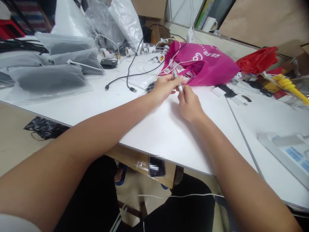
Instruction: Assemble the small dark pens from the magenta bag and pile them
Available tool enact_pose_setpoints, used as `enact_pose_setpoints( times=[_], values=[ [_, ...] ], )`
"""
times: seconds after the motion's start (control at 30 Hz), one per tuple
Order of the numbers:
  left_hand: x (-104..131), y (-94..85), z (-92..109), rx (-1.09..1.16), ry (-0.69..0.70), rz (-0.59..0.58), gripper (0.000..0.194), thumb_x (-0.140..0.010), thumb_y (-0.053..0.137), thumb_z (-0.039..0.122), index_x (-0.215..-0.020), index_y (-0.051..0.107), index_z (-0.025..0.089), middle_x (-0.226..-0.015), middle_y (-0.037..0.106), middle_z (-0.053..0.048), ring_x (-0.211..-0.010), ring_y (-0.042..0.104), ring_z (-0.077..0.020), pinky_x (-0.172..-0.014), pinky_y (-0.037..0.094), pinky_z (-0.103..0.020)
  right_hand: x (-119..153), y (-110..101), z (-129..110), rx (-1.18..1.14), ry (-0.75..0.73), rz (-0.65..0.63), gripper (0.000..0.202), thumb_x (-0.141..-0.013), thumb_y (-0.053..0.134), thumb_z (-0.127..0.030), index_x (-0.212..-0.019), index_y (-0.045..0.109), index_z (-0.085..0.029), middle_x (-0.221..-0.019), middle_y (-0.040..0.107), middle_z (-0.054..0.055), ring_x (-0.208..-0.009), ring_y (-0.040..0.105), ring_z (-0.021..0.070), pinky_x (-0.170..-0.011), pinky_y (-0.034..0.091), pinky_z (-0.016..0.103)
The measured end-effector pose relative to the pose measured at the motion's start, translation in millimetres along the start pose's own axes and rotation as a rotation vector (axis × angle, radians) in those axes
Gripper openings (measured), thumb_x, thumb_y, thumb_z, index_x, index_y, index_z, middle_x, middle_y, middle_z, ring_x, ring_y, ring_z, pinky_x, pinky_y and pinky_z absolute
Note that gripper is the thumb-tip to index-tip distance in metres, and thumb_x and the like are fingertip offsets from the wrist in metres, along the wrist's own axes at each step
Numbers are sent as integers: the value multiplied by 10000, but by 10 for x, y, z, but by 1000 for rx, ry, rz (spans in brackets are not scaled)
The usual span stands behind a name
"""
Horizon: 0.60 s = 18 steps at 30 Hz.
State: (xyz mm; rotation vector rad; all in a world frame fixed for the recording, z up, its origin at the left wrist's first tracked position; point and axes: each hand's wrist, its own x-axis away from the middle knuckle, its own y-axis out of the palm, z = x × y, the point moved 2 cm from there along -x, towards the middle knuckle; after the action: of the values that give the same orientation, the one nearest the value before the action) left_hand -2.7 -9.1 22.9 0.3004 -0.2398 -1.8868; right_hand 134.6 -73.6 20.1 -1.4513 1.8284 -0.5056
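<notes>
My left hand [163,87] and my right hand [190,102] meet over the white table, just in front of a magenta bag [214,66]. Between them is a small white-and-silver stick-like piece [177,81], held tilted; its exact kind cannot be made out. The left thumb and fingers are closed round its upper, silver part. At the lower white end, my right thumb and fingers pinch it. White cords and small packets show in the bag's mouth, behind the hands. A black cable [127,76] with USB plugs lies left of my left hand.
Frosted pouches [45,79] are piled on the left of the table. White lamp sockets [130,51] and clear plastic bags [125,22] stand behind. To the right lie white adapters [238,100], a red bag [258,60], a yellow tool [291,87] and a white device [287,151].
</notes>
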Motion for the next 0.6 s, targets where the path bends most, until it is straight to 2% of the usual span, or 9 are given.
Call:
enact_pose_setpoints(
  times=[0.13, 0.23, 0.33, 0.4, 0.47, 0.53, 0.6],
  values=[
    [-7, 9, -22, -11, -9, 17, 300, -1090, 840, 471, -938, 754, 227, -1131, 898, -115, -1182, 838, -273, -1118, 603, -425, -28, 14, 55, -14, 5, 21, 261, -1222, 528, -485, -1276, 700, -297, -1199, 781, 105, -1182, 756, 334, -1093, 594, 481],
    [-4, -7, -18, -32, -12, 16, 227, -1091, 800, 386, -934, 755, 229, -1118, 902, -105, -1208, 834, -272, -1084, 596, -402, -47, -1, 94, -10, 47, 49, 270, -1226, 535, -498, -1219, 707, -289, -1141, 774, 91, -1117, 754, 312, -1064, 588, 451],
    [0, -40, -8, -87, 8, 50, 179, -1029, 875, 369, -970, 768, 238, -1111, 896, -79, -1225, 824, -263, -1072, 583, -381, -61, -25, 101, 6, 82, 76, 311, -1218, 548, -561, -1141, 686, -293, -1039, 735, 70, -1073, 734, 305, -1015, 593, 435],
    [-2, -55, -10, -106, 13, 74, 221, -991, 931, 410, -1013, 783, 249, -1113, 885, -71, -1216, 813, -258, -1062, 578, -378, -67, -36, 89, -37, 84, 80, 350, -1193, 582, -621, -1082, 657, -298, -961, 684, 53, -999, 714, 293, -925, 594, 413],
    [-6, -51, -20, -96, 5, 57, 259, -983, 947, 457, -1062, 795, 263, -1101, 870, -61, -1207, 803, -254, -1057, 575, -387, -67, -36, 69, -164, 93, 49, 415, -1147, 642, -704, -1034, 622, -305, -878, 612, 27, -858, 661, 259, -771, 560, 370],
    [-3, -34, -27, -83, 4, 4, 264, -1007, 924, 493, -1056, 789, 272, -1062, 848, -51, -1186, 790, -248, -1058, 574, -396, -55, -28, 37, -334, 124, -16, 489, -1085, 711, -784, -1015, 597, -313, -800, 529, -10, -704, 556, 211, -622, 469, 322],
    [9, -21, -21, -87, 30, -28, 310, -1021, 910, 504, -946, 737, 258, -989, 807, -43, -1106, 763, -232, -1051, 568, -395, -30, -19, -11, -477, 161, -91, 545, -1031, 775, -828, -1012, 581, -319, -738, 452, -44, -599, 438, 171, -533, 367, 291]
  ],
)
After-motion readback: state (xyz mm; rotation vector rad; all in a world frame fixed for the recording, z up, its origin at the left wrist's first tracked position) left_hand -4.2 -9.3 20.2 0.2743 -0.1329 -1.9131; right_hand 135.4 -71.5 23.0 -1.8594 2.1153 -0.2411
